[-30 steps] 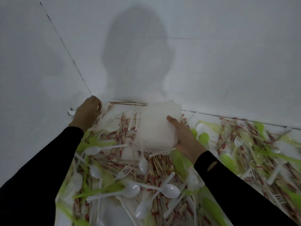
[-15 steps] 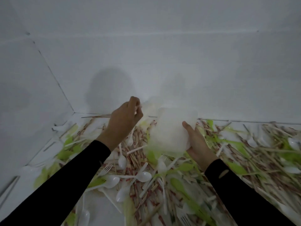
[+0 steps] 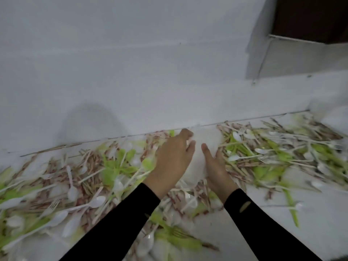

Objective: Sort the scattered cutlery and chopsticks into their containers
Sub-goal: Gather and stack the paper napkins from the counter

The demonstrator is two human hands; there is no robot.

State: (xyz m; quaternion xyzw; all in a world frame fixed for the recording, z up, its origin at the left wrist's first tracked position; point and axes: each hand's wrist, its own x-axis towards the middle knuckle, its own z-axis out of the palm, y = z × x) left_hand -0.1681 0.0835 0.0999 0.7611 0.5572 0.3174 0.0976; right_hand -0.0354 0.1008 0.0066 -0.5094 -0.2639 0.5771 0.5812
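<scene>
A white translucent plastic container (image 3: 200, 164) (blurred) stands by the wall on the white table (image 3: 282, 232), amid scattered white plastic spoons (image 3: 96, 201), green plastic cutlery (image 3: 113, 168) and paper-wrapped chopsticks (image 3: 239, 166). The left hand (image 3: 173, 159) curls its fingers over the container's upper left edge. The right hand (image 3: 214, 166) lies with straight fingers against its right side.
</scene>
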